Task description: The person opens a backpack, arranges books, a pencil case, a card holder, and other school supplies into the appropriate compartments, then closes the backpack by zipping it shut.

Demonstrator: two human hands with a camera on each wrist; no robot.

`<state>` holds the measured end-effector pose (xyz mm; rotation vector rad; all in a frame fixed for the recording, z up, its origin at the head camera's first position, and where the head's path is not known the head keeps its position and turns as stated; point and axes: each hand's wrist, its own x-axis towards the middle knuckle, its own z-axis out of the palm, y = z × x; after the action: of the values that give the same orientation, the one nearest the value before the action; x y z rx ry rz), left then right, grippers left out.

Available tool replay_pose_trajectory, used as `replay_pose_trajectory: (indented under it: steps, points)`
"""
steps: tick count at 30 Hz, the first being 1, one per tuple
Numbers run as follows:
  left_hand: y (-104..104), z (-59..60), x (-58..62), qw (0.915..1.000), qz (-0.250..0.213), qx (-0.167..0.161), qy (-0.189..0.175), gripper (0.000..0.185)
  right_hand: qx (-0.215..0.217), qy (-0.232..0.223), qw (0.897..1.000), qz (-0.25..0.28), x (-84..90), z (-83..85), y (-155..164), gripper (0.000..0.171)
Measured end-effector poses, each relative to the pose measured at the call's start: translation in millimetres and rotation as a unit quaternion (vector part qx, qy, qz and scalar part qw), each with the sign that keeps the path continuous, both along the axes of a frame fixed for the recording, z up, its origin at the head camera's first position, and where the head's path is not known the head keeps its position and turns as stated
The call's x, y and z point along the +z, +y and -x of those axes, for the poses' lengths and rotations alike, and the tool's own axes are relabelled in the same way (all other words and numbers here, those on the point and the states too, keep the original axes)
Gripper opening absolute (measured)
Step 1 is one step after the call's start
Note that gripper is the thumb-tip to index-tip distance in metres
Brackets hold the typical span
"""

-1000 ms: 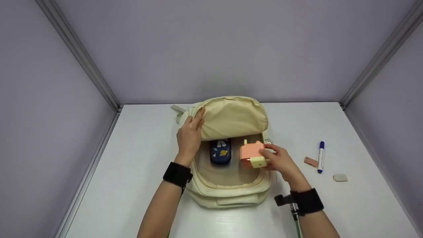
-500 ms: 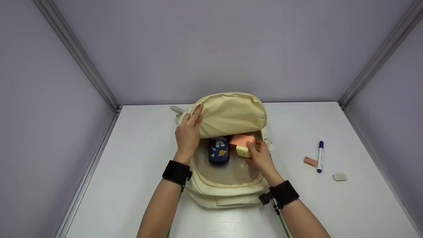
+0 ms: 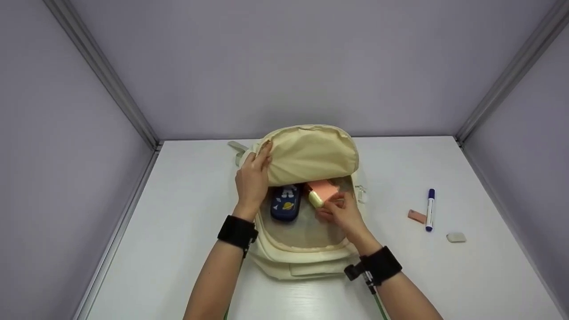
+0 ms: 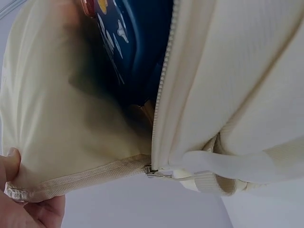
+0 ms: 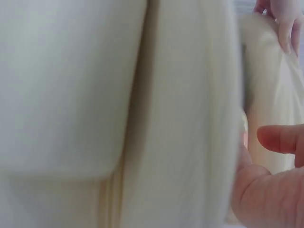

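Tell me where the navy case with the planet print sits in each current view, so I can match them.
Head: the navy case lies inside the open backpack, left of the pink-and-yellow box.
Left wrist: top of the picture, just left of centre, cut off by the upper edge.
Right wrist: not visible.
Shared landmark: the raised cream flap, held by the left hand.

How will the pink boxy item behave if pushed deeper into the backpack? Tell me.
Probably stiff: the pink boxy item shows straight edges and no visible denting in the right grip. Its flat-sided shape makes rolling unlikely. It could bump the dark blue case close beside it.
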<state>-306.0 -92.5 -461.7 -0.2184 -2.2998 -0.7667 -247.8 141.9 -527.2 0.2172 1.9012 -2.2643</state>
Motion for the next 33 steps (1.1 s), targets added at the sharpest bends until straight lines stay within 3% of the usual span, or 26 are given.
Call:
replay_pose_trajectory:
  steps: [4, 9, 16, 18, 25, 29, 33]
  points:
    - [1, 0.1, -0.3, 1.0, 0.001, -0.007, -0.004, 0.035, 0.0, 0.05, 0.998, -0.032, 4.0, 3.3, -8, 0.014]
    - [2, 0.0, -2.8, 0.9998, 0.002, -0.012, -0.014, 0.035, 0.009, 0.111, 0.983, -0.148, 2.0, 10.4, -11, 0.021]
    - [3, 0.5, -3.5, 0.9999, 0.003, -0.009, -0.011, 0.035, -0.01, 0.112, 0.97, -0.218, 0.8, 13.7, -13, 0.026]
    - [2, 0.7, -3.5, 0.9999, 0.002, -0.009, -0.011, 0.035, -0.004, 0.106, 0.972, -0.21, 0.2, 14.5, -13, 0.03]
    - [2, 0.3, -3.6, 0.9999, -0.002, -0.012, -0.006, 0.034, 0.078, 0.105, 0.978, -0.161, 2.5, 10.3, -14, 0.056]
    - [2, -1.2, -4.0, 0.9998, -0.003, -0.018, -0.004, 0.034, 0.105, 0.132, 0.973, -0.159, -2.3, 8.4, -9, 0.057]
    - [2, -4.0, -4.0, 0.9997, 0.0, -0.025, -0.001, 0.035, 0.106, 0.187, 0.962, -0.168, 7.4, 3.3, 0, 0.047]
